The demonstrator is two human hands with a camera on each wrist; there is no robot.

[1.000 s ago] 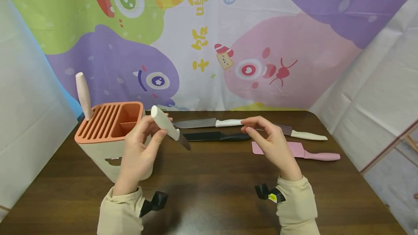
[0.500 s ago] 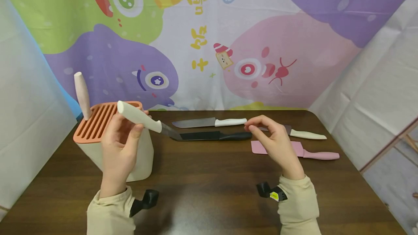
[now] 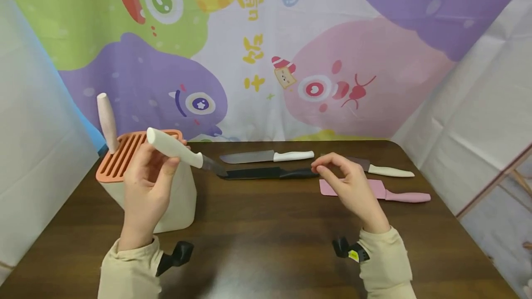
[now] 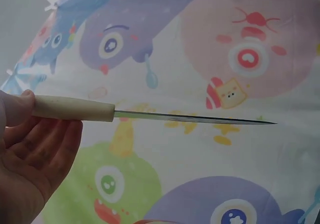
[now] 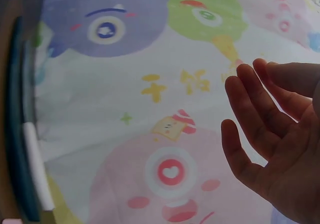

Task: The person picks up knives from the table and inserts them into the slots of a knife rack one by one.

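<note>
My left hand grips a knife by its cream-white handle, held up in front of the knife block. Its blade points right and slightly down in the head view. In the left wrist view the same knife shows edge-on, with thumb and fingers about the handle. The knife block is cream with an orange slotted top, partly hidden behind that hand. A pale-handled knife stands in its leftmost slot. My right hand holds nothing; its loosely bent fingers overlap the handle end of a black knife in the head view.
A white-handled knife lies at the back of the brown table. To the right lie a cream-handled knife and a pink cleaver, both partly behind the right hand. A cartoon-printed curtain hangs behind the table.
My left hand has moved left with its knife, which has tipped from steep to nearer level, its blade pointing right. My right hand has shifted only slightly, still holding nothing.
</note>
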